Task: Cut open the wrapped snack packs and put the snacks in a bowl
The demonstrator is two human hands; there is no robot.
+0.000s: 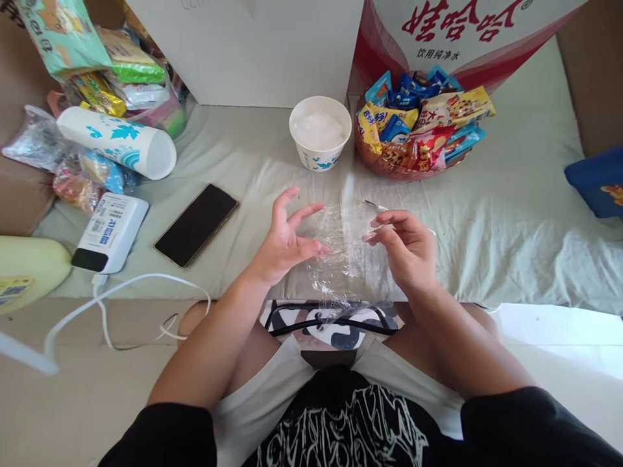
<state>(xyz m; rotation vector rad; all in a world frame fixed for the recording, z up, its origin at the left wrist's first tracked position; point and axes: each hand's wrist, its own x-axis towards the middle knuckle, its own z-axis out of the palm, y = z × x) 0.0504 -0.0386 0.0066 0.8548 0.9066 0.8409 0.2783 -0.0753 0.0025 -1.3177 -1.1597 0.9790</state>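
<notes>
Left hand (pixel 285 243) fingers spread, touching clear plastic film (pixel 341 250), right hand (pixel 406 246) pinching film's right edge, white bowl (pixel 320 133) far, black phone (pixel 196 224) left, snack basket (pixel 418 130) far right.

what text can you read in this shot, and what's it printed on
"娃哈哈" in big red characters, on the red and white cardboard box at the back
"饮用纯净水" in small dark characters, just below on the same box
Print on the white power bank, the white and blue paper tube and the snack packets in the red basket: too small or blurred to read
</notes>
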